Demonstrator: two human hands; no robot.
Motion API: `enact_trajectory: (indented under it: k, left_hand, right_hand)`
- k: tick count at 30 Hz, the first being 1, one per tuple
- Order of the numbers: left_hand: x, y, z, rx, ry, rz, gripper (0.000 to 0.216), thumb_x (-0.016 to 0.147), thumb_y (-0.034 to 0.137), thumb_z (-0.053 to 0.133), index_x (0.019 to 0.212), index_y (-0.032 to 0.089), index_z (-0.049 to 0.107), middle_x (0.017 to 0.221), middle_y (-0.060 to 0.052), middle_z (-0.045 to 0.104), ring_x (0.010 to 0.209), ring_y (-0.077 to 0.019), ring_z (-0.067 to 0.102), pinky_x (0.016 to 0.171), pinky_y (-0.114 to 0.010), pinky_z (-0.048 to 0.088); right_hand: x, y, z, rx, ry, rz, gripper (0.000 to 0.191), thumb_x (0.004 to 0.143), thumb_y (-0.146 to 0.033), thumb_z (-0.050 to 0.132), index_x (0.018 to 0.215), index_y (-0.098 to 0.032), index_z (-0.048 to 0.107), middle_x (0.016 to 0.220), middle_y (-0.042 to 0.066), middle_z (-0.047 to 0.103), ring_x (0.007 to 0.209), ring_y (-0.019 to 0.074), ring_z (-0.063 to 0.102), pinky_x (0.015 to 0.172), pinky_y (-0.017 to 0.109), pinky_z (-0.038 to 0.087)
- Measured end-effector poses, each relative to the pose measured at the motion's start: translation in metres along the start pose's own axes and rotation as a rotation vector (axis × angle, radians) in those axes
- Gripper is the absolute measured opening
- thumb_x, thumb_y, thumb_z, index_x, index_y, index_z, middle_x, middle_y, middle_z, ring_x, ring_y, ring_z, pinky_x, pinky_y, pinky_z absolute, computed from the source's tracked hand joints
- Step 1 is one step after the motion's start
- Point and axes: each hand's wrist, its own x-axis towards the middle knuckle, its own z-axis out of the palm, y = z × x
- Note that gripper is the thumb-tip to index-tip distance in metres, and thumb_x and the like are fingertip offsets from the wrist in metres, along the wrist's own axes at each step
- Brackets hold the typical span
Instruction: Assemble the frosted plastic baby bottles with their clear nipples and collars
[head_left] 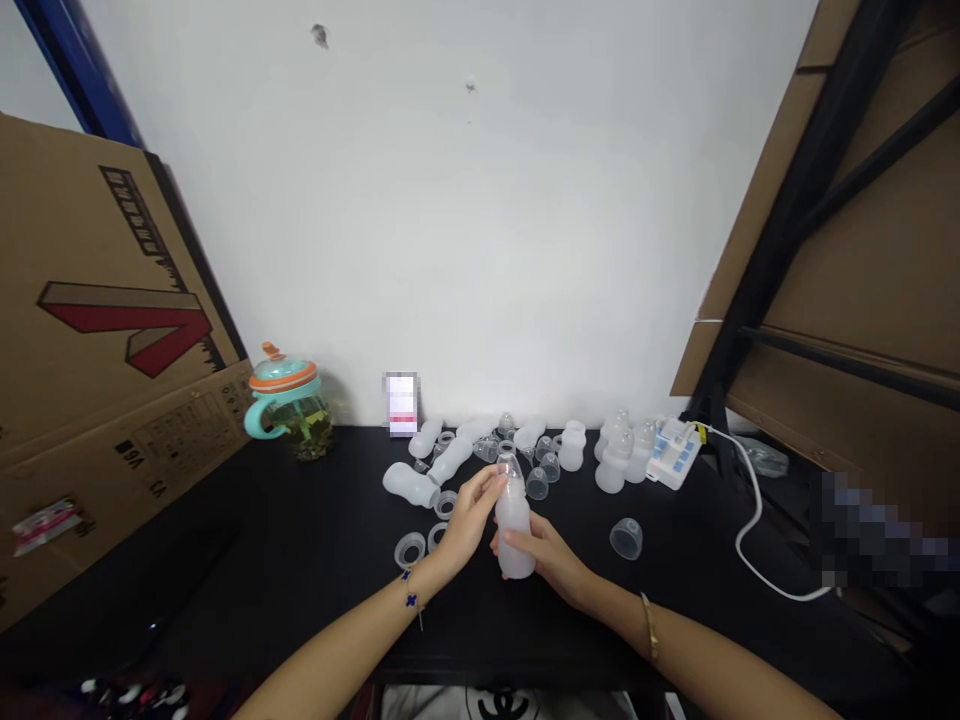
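Note:
Upright between my hands is a frosted white baby bottle (513,515) with a clear top. My right hand (553,555) is wrapped round its lower body, the thumb across the front. At its upper end, the fingers of my left hand (474,505) are closed on the clear top and collar. Near my left wrist lie ring collars (409,550), and beyond them a frosted bottle body (409,484) rests on its side. Several clear dome caps (537,484) stand just behind the held bottle. One separate clear cap (626,538) sits to the right of my right hand.
Several assembled bottles (613,465) stand at the right, beside a white power strip (673,455) with a white cable (754,520). A teal-handled jug (294,405) and a phone (402,405) are near the wall. A cardboard box (112,300) borders the black table (315,560) at left.

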Motion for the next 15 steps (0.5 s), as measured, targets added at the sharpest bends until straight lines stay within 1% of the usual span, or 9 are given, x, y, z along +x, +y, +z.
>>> enact_trajectory:
  k: [3,5,7,9,11,12,13,15]
  left_hand:
    - [-0.002,0.002,-0.002,0.014,-0.005,-0.004,0.05,0.093,0.05,0.056,0.13,0.017,0.061,0.112,-0.01,0.071,0.096,-0.0247,0.067,0.084,-0.035,0.054]
    - [-0.002,0.004,-0.005,0.052,-0.044,0.041,0.054,0.096,0.047,0.053,0.143,0.021,0.048,0.127,-0.011,0.066,0.108,-0.0258,0.064,0.092,-0.037,0.053]
    - [-0.001,0.007,-0.012,0.154,-0.107,0.161,0.06,0.097,0.041,0.052,0.152,0.025,0.033,0.142,-0.012,0.055,0.124,-0.027,0.057,0.101,-0.041,0.049]
    - [0.002,0.012,-0.02,0.33,-0.177,0.33,0.065,0.097,0.036,0.053,0.156,0.027,0.025,0.154,-0.012,0.042,0.134,-0.0285,0.049,0.105,-0.044,0.046]
    - [0.005,0.019,-0.029,0.537,-0.239,0.498,0.068,0.096,0.031,0.053,0.157,0.026,0.023,0.16,-0.012,0.031,0.141,-0.0308,0.04,0.109,-0.046,0.043]
    - [0.006,0.023,-0.033,0.647,-0.251,0.553,0.069,0.095,0.029,0.053,0.157,0.026,0.023,0.162,-0.012,0.027,0.144,-0.0321,0.036,0.112,-0.049,0.04]
    - [0.007,0.026,-0.036,0.748,-0.269,0.593,0.07,0.094,0.027,0.053,0.157,0.025,0.022,0.163,-0.012,0.025,0.144,-0.0328,0.034,0.114,-0.05,0.037]
    - [0.009,0.032,-0.041,0.883,-0.286,0.668,0.07,0.093,0.024,0.052,0.157,0.024,0.023,0.162,-0.013,0.027,0.143,-0.0325,0.036,0.114,-0.05,0.037]
  right_hand:
    - [0.0,-0.001,0.001,0.011,0.002,0.006,0.047,0.072,-0.049,0.082,0.098,-0.017,0.06,0.084,0.004,0.069,0.072,0.018,0.064,0.062,0.032,0.054]
    - [0.0,-0.001,0.0,0.015,0.01,0.003,0.047,0.072,-0.051,0.082,0.097,-0.017,0.061,0.084,0.004,0.069,0.071,0.0179,0.064,0.063,0.032,0.053]
    - [0.0,-0.002,0.0,0.023,0.014,-0.011,0.047,0.072,-0.051,0.082,0.097,-0.017,0.062,0.084,0.004,0.069,0.07,0.0175,0.063,0.063,0.032,0.052]
    - [0.0,-0.002,-0.002,0.02,0.023,-0.02,0.047,0.072,-0.051,0.081,0.099,-0.017,0.063,0.085,0.004,0.069,0.071,0.0179,0.063,0.063,0.032,0.052]
    - [0.001,-0.002,-0.003,0.002,0.037,-0.02,0.049,0.072,-0.051,0.081,0.103,-0.018,0.064,0.087,0.004,0.069,0.072,0.0187,0.063,0.062,0.032,0.052]
    - [0.001,-0.002,-0.004,-0.012,0.043,-0.021,0.05,0.072,-0.051,0.081,0.105,-0.018,0.064,0.087,0.004,0.069,0.073,0.0191,0.063,0.063,0.032,0.052]
    - [0.002,-0.001,-0.005,-0.029,0.049,-0.027,0.051,0.072,-0.051,0.081,0.106,-0.018,0.065,0.087,0.004,0.069,0.074,0.0193,0.063,0.063,0.031,0.051]
    - [0.002,0.0,-0.006,-0.066,0.056,-0.043,0.049,0.072,-0.051,0.082,0.105,-0.018,0.066,0.087,0.005,0.069,0.075,0.0195,0.063,0.064,0.031,0.05]
